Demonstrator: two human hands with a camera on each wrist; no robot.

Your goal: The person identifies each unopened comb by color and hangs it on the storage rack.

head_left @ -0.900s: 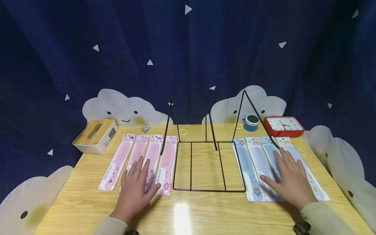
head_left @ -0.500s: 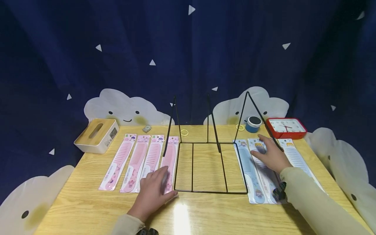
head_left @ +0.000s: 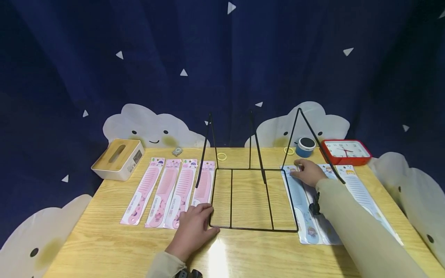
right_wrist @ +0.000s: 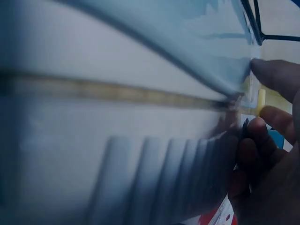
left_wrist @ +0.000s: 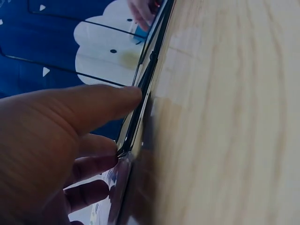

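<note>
A black wire rack stands mid-table. My left hand rests at its front left corner, thumb tip right at the front wire in the left wrist view and the fingers loosely bent beside the corner. Part of the nearest pink comb pack lies hidden behind this hand. My right hand reaches over the far end of the leftmost blue comb pack. In the right wrist view, the thumb is at the edge of this pack, apart from the index finger.
More pink comb packs line up on the left, more blue ones on the right. Behind them are a tissue box, yellow rings, a blue-and-white round container and a red clock.
My left hand has moved right, off the pink packs to the rack's corner. The right hand has moved forward and left, across the blue packs to the far end of the leftmost one.
</note>
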